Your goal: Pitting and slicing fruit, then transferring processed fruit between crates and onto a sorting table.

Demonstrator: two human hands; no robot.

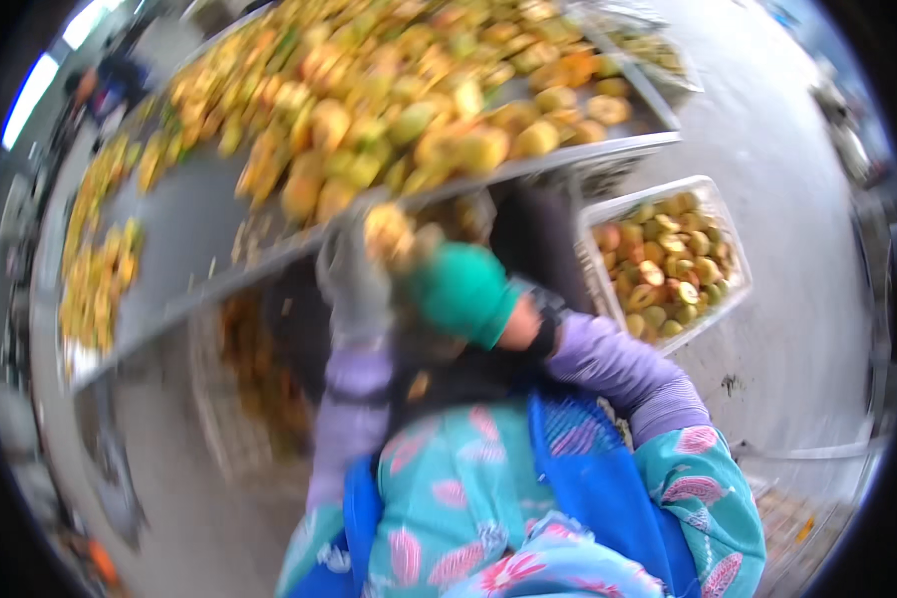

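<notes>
My left hand (354, 267), in a pale grey glove, is raised at the table's near edge, its fingers closed round a yellow-orange peach (388, 235). Close beside it, my right hand (465, 295) wears a green glove and is curled into a fist. Its fingertips point toward the peach and are smeared by motion, so what they hold cannot be made out. Just beyond both hands, the metal table (194, 199) bears a large heap of yellow and orange peaches (409, 120), many of them cut open.
On the right stands a white crate (713, 189) of whole and halved peaches. Below the table at left is another crate (209, 399) with darker orange pieces. A tray of pale pieces (653, 52) is behind the table's right corner. Another person (110, 88) is at the far left.
</notes>
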